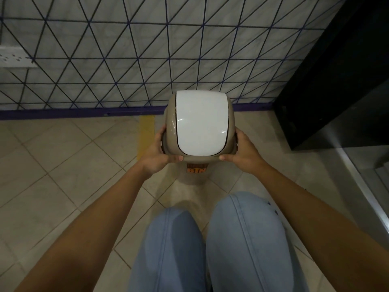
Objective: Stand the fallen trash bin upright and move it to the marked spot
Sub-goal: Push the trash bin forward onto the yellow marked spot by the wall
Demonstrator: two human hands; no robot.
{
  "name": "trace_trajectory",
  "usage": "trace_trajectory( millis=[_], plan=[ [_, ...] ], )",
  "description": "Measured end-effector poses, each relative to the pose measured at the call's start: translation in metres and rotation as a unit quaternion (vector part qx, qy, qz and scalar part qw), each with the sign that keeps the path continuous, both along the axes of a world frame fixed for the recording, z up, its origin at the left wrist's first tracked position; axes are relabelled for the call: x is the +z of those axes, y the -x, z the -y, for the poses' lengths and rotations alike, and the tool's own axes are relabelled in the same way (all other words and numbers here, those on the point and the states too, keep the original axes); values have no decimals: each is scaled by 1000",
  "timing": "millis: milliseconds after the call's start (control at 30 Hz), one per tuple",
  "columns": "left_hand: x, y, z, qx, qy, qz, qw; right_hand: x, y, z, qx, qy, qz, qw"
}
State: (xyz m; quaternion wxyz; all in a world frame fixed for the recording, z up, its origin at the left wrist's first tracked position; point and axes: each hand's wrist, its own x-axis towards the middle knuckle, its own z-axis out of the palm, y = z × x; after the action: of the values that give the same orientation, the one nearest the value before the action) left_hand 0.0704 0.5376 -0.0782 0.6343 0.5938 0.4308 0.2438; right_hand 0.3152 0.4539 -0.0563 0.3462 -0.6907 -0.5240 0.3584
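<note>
A beige trash bin (200,158) with a white swing lid (201,123) stands upright on the tiled floor, close to the wall. I look down on its top. My left hand (161,152) grips the lid's left side and my right hand (242,152) grips its right side, thumbs on the near rim. An orange label (196,169) shows on the bin's front below the lid. A strip of yellow tape (146,135) lies on the floor just left of the bin, partly hidden by my left hand.
A wall of triangle-patterned tiles (147,60) with a purple skirting runs behind the bin. A black cabinet (336,81) stands at the right, with a metal step edge (362,182) below it. My knees in light blue jeans (210,239) are right before the bin.
</note>
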Motion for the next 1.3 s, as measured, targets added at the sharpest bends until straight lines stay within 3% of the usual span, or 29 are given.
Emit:
trace_trajectory(
  millis=[533, 1067, 1300],
  plan=[
    [-5, -13, -17, 35, -14, -13, 999, -4, -16, -34, 29, 26, 28, 999],
    [-1, -27, -44, 94, -79, -85, 989, -7, -19, -73, -26, -3, 49, 998],
    [2, -35, -55, 123, -57, -99, 986, -6, -19, -88, -39, -10, 54, 998]
  ],
)
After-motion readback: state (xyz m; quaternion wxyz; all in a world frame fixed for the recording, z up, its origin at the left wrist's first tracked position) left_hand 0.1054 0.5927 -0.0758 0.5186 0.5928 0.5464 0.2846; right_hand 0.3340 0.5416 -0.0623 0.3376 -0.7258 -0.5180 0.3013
